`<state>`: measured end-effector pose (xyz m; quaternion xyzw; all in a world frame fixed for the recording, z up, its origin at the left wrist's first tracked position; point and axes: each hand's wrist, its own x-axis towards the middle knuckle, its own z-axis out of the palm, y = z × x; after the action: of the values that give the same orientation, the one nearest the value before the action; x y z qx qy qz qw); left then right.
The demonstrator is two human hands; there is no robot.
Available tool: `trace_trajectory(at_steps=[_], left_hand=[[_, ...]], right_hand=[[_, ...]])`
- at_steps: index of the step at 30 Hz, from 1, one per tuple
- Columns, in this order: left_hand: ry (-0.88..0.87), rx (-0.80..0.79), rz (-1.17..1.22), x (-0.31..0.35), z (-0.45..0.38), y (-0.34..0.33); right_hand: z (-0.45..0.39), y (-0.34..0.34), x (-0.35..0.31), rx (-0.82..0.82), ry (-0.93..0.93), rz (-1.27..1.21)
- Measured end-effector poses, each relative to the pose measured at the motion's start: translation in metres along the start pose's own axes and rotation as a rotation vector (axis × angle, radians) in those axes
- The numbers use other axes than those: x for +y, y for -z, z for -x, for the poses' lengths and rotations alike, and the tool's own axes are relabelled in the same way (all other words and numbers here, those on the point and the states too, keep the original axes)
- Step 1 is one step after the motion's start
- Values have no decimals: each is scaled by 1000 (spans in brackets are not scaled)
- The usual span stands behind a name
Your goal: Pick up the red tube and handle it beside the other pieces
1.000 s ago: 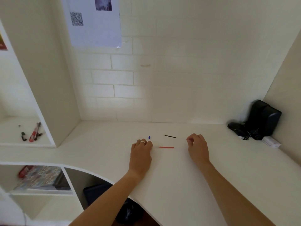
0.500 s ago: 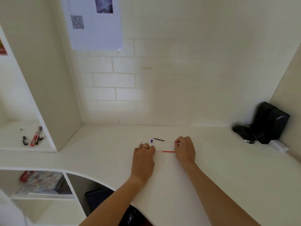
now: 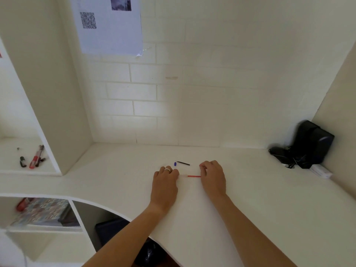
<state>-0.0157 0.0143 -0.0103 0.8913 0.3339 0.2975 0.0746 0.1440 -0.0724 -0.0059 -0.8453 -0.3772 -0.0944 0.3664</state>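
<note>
A thin red rod (image 3: pixel 194 176), possibly a pen refill, lies flat on the white desk (image 3: pixel 250 199) with its long axis running left to right, spanning the gap between the two hands. Its right end reaches the curled fingers of the right hand (image 3: pixel 212 177), which appear to pinch or cover that tip; the exact contact is hidden under the knuckles, so the grasp is a likely reading rather than a certain one. Its left end fades into a pale or clear section that stops just short of the left hand (image 3: pixel 165 183), whose fingers are curled under with knuckles on the desk; whether they pinch that pale end cannot be told. The left hand wears a ring (image 3: pixel 168 169). The right hand is therefore the nearer of the two to the red part of the rod, which extends away from its fingertips toward the left. Just beyond the fingers of both hands, farther from the person, lie a small blue cap (image 3: pixel 175 164) and a short black rod (image 3: pixel 183 163), the cap close to the left knuckles, the black rod angled slightly and apart from either hand. Well to the right of the right hand, in the desk corner, stands a black device (image 3: pixel 312 144) with cables. On a shelf (image 3: pixel 11 170) far to the left of the left hand lie some pens (image 3: pixel 36 157).
</note>
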Motion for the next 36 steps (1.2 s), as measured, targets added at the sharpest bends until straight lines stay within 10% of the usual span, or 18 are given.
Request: trace_trajectory(at_steps=[36], left_hand=[[-82, 14, 83, 4, 5, 9]], right_hand=[[35, 8, -11, -56, 330, 19]])
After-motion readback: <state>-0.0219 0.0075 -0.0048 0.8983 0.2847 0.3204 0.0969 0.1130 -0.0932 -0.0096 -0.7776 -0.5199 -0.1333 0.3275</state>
